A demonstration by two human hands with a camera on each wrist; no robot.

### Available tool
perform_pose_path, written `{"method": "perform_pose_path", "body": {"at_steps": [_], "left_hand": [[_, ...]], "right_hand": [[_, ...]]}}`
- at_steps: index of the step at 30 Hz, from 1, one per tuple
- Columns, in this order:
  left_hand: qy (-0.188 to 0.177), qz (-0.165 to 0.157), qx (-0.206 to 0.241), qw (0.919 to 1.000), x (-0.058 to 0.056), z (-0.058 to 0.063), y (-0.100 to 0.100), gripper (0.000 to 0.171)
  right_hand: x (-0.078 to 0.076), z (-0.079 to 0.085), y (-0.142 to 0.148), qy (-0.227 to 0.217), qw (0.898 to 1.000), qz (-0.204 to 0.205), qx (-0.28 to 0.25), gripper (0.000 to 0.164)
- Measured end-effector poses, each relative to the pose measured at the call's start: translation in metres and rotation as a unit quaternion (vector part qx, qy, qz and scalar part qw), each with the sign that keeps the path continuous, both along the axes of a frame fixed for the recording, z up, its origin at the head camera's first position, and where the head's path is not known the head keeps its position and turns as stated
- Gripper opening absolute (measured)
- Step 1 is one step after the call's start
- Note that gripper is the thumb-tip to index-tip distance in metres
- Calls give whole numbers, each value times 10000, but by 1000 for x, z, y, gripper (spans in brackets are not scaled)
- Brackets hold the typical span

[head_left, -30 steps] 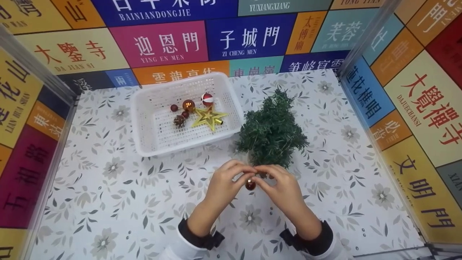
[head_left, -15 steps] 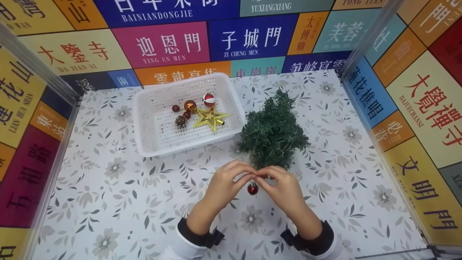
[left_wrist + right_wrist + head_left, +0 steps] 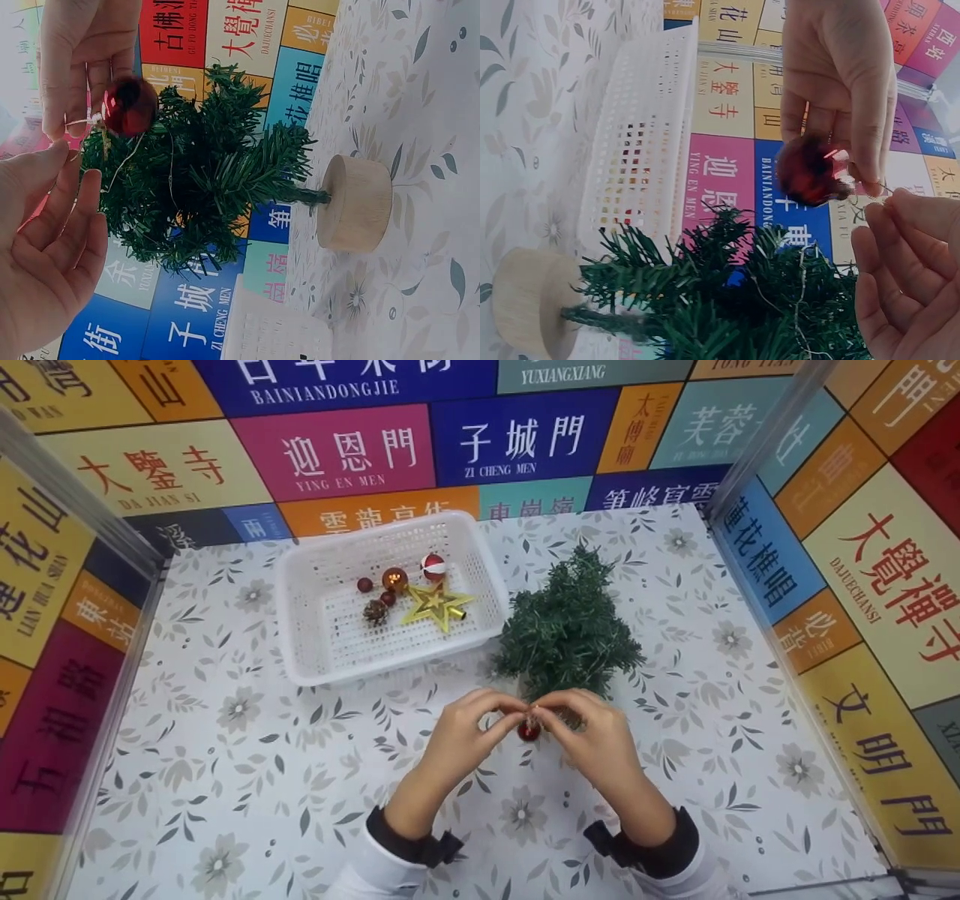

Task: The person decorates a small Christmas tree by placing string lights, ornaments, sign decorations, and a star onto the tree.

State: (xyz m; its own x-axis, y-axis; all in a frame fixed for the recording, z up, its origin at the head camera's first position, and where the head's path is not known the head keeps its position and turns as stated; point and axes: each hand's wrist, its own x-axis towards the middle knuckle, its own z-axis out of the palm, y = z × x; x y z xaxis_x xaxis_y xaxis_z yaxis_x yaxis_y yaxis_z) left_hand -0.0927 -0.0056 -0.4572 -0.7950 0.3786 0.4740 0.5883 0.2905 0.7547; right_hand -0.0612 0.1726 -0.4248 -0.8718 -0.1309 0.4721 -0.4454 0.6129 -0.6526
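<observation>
A small shiny red Christmas ball hangs from a thin thread or wire just in front of the little Christmas tree. My left hand and my right hand meet at the fingertips above the ball, each pinching the thin strand. In the left wrist view, the ball shows a knotted loop at its top. The tree's round wooden base stands on the table. In the right wrist view, a loose pale strand lies over the green branches.
At the back left, a white perforated basket holds a gold star, a pinecone, a red-and-white ball, an orange-brown ball and smaller dark red balls. Lettered panels wall the floral-covered table at the back and sides.
The red ball first dropped lower under the fingers, then rose closer to the fingertips. Both hands have shifted slightly toward the tree. Basket and tree stay in place.
</observation>
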Motion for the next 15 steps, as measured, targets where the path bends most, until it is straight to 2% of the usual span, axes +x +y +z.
{"method": "perform_pose_path", "body": {"at_steps": [3, 6, 11, 15], "left_hand": [[-230, 110, -2, 9997, -3, 2, 2, 13], [-361, 281, 204, 9987, -9, 8, 5, 14], [-168, 613, 584, 9963, -22, 26, 10, 16], [49, 936, 684, 9932, -31, 36, 13, 16]], "right_hand": [[-4, 4, 2, 13, 9999, -23, -106, 8], [-7, 7, 5, 132, 9997, -121, -145, 9], [-16, 14, 8, 604, 9975, -361, 64, 8], [-26, 19, 3, 851, 9946, -519, 271, 7]]}}
